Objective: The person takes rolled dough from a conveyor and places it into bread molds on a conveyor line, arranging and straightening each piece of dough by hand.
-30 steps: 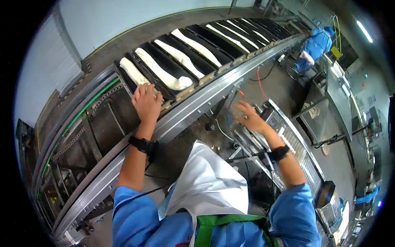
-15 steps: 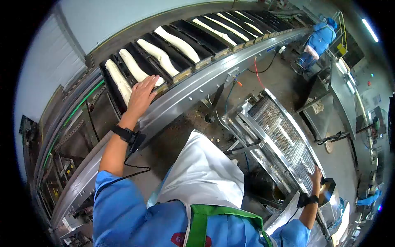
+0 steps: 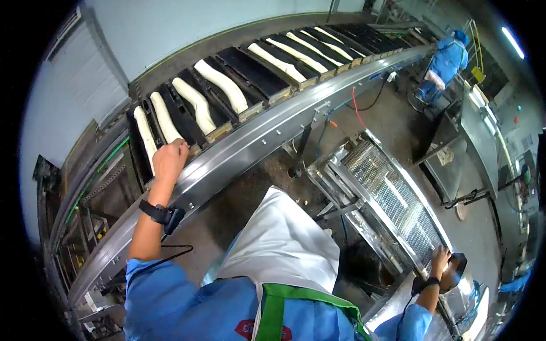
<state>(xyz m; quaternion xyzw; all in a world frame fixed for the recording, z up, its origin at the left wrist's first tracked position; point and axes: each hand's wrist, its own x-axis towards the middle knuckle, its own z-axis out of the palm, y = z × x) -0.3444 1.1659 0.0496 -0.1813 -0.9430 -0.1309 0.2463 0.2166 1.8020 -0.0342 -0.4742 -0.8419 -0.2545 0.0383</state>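
Observation:
My left hand (image 3: 170, 159) is closed, fingers curled, at the near end of a black baking pan (image 3: 193, 150). A long pale dough strip (image 3: 163, 113) lies in that pan, its near end partly behind my fingers. Whether the fingers grip the dough or the pan's edge is hidden. To the left, another dough strip (image 3: 144, 133) lies in the outermost pan. My right hand (image 3: 439, 260) rests, fingers extended, at the lower end of a metal mesh conveyor (image 3: 392, 196), touching its side near the rail. Nothing shows in it.
Several more pans with dough strips (image 3: 220, 85) line the curved roller conveyor (image 3: 250, 133); one pan (image 3: 253, 71) holds no dough. A co-worker in blue (image 3: 446, 62) is at the far right. A steel table (image 3: 478, 142) stands on the right, and cables hang below the line.
The pans and dough have shifted left and slightly down in view. My left hand has gone from flat over the dough's end to curled, lower and further left. My right hand stays by the mesh.

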